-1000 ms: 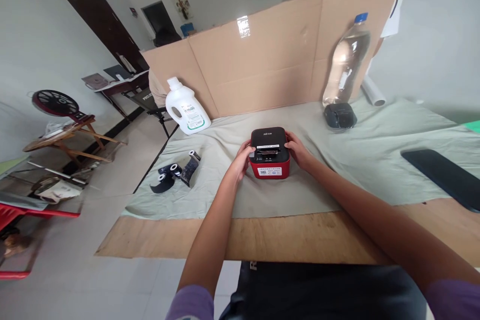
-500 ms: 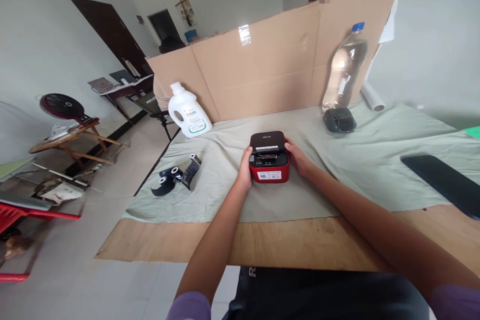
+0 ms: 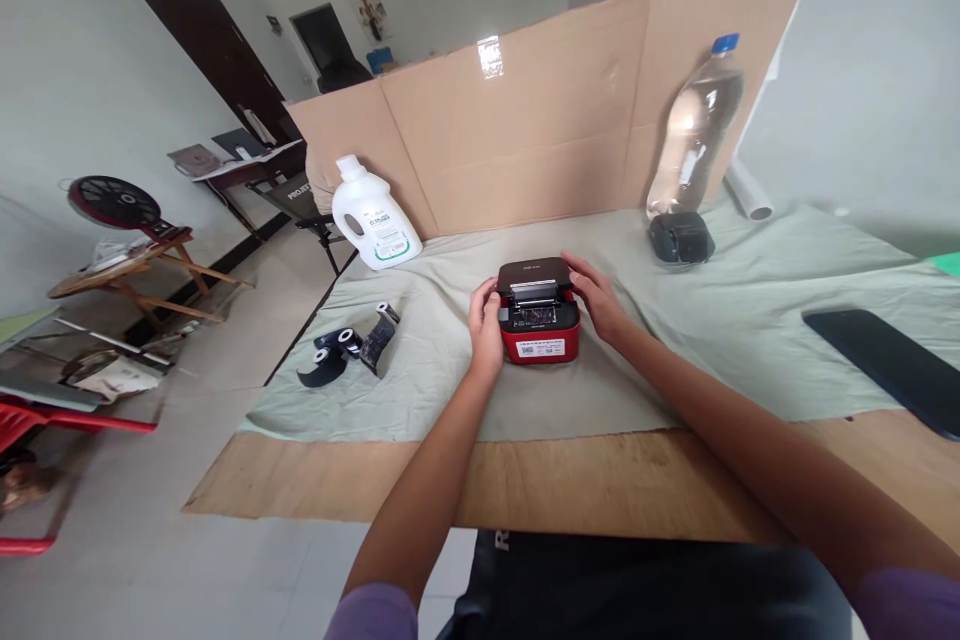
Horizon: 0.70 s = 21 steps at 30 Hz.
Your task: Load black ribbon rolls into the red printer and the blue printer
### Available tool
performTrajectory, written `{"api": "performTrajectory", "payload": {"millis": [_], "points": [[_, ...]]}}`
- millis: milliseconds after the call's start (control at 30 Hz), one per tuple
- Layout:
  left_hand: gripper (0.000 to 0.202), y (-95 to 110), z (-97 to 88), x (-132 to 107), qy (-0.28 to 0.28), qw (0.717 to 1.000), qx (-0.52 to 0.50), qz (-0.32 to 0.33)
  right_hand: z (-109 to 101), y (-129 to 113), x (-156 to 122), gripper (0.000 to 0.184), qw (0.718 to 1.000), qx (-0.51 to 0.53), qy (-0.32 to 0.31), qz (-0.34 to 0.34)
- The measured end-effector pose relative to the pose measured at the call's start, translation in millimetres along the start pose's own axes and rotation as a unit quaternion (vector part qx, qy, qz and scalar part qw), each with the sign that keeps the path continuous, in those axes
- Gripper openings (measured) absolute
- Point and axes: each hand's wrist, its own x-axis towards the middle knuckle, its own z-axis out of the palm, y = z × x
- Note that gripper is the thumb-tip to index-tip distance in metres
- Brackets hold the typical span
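Observation:
A small red and black printer (image 3: 540,348) stands on the cloth before me, with a white label on its front. Its dark lid (image 3: 534,272) is tilted up a little at the front, showing a gap above the top panel. My left hand (image 3: 487,325) grips the printer's left side, thumb near the lid's edge. On the opposite side, my right hand (image 3: 596,300) holds the right side and the lid's corner; some of its fingers are hidden behind the printer. To the left lie several small dark rolls (image 3: 349,345), partly unwound, with white cores.
A white detergent jug (image 3: 379,225) and a large clear bottle (image 3: 694,135) stand near a cardboard screen (image 3: 517,140). Beside the bottle is a black object (image 3: 681,238). A dark phone-like slab (image 3: 885,360) lies at right. The wooden table edge (image 3: 570,475) is nearest me.
The printer's lid has lifted at its front, and the gap under it is wider. My right hand has shifted up towards the lid; my left fingers have moved up the side.

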Motion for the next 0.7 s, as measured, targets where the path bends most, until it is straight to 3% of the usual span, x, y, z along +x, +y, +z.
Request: {"api": "performTrajectory", "payload": {"millis": [133,267,400,567,700], "points": [[0.030,2.1,-10.1,8.3,-0.020,0.994,0.072,0.086,-0.6,-18.9,-0.3,0.041,0.999,-0.005,0.041,-0.028],[0.035,7.1,-12.1,11.6,-0.056,0.992,0.082,0.080,-2.6,-30.8,-3.1,0.033,0.998,-0.028,0.026,-0.059],[0.040,9.8,-9.0,9.9,-0.091,0.990,0.078,0.069,-2.0,-27.8,-4.8,0.022,0.995,-0.063,0.010,-0.081],[0.037,11.8,-11.9,13.8,-0.165,0.978,0.115,0.061,4.9,-17.1,3.6,0.023,0.990,-0.084,0.060,-0.096],[0.030,17.4,-15.5,16.1,-0.193,0.964,0.160,0.092,3.6,-15.0,20.9,0.034,0.985,-0.088,0.108,-0.099]]}}
